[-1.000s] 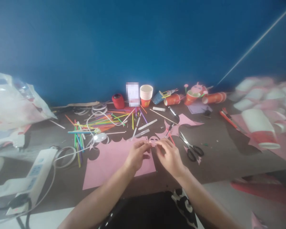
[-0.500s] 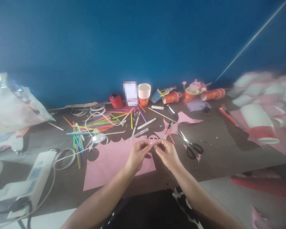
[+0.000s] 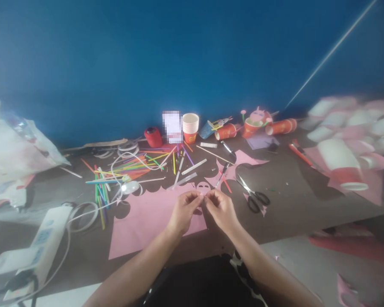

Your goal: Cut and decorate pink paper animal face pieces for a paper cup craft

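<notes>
My left hand [image 3: 186,208] and my right hand [image 3: 221,208] meet fingertip to fingertip above the table. Both are closed in a pinch on a small pink paper piece [image 3: 204,194], mostly covered by the fingers. Just beyond the fingertips shows a round pink paper cutout [image 3: 203,186] with two dark holes; whether it touches the fingers I cannot tell. Under and beside my left hand lies a large pink paper sheet [image 3: 144,221] with scalloped cuts along its far edge. Right of my right hand rest black-handled scissors [image 3: 252,192], blades partly apart, near a pink paper scrap [image 3: 243,160].
Colored sticks [image 3: 128,166], a white cable and a glue gun [image 3: 11,196] spread leftward, with a power strip [image 3: 46,238] nearer me. Stacked paper cups [image 3: 190,128] and a red container [image 3: 152,137] stand by the blue wall. Many white cups [image 3: 342,164] crowd the right.
The whole view has shifted slightly, so the table things appear a little further left. My hands keep their pinch at nearly the same spot.
</notes>
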A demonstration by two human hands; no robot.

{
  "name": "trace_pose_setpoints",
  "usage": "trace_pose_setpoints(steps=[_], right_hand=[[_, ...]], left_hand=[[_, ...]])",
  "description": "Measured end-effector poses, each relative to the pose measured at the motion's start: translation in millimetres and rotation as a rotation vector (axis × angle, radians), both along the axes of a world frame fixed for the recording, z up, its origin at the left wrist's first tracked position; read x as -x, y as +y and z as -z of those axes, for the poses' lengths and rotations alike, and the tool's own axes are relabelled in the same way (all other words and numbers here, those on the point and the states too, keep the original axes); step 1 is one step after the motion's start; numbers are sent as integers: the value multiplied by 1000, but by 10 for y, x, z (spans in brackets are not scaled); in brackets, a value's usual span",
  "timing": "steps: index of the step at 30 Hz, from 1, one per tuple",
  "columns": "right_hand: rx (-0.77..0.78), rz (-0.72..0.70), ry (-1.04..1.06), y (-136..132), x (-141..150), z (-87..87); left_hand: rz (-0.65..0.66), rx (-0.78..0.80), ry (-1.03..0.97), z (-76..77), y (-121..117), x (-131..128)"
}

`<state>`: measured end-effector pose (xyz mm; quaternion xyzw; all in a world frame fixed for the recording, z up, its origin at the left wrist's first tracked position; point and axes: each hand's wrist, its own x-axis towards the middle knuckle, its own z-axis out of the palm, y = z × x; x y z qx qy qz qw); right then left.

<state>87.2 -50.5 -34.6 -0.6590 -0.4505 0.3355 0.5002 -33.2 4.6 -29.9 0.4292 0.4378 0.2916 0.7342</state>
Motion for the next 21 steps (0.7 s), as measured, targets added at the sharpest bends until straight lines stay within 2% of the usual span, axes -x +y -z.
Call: trace_pose_setpoints(steps=[8, 13, 19, 21], right_hand=[[-56, 21, -6, -72, 37, 21], [10, -30, 33, -64, -3, 40], [-49, 11, -44, -27, 50, -7], [-38, -28, -70, -33, 37, -36]], left_hand=[[-35, 108, -85, -27, -61, -31], [-34, 94, -82, -34, -72, -14], [-34, 82, -92, -62, -96, -25], [-41, 97, -115, -48, -94, -27]])
